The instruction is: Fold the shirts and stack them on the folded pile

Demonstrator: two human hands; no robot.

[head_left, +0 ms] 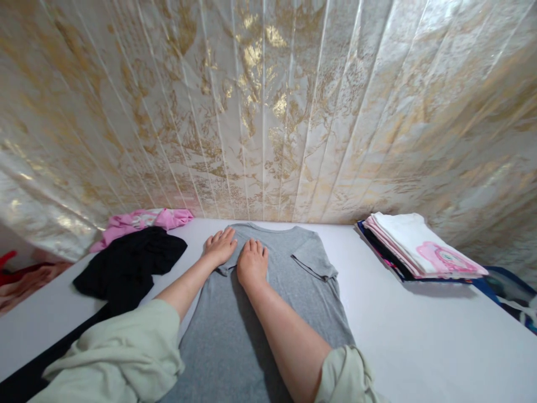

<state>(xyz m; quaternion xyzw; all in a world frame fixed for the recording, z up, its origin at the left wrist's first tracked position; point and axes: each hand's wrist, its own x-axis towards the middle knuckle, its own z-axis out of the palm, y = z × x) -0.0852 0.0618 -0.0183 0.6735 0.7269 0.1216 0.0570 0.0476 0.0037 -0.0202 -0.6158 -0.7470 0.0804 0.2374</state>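
Observation:
A grey T-shirt (pixel 293 291) lies flat on the white table (pixel 419 336), neck toward the wall, with its right sleeve folded inward. My left hand (pixel 220 246) rests open and flat on the shirt's left shoulder, where the left sleeve is tucked in. Beside it, my right hand (pixel 252 262) presses down near the collar, fingers together and lying flat. Both forearms stretch over the shirt, in pale green rolled sleeves.
A black garment (pixel 130 266) lies crumpled at the left, with a pink one (pixel 142 219) behind it. A stack of folded clothes (pixel 419 246), white and pink on top, sits at the right. A gold-patterned wall (pixel 268 112) stands just behind the table.

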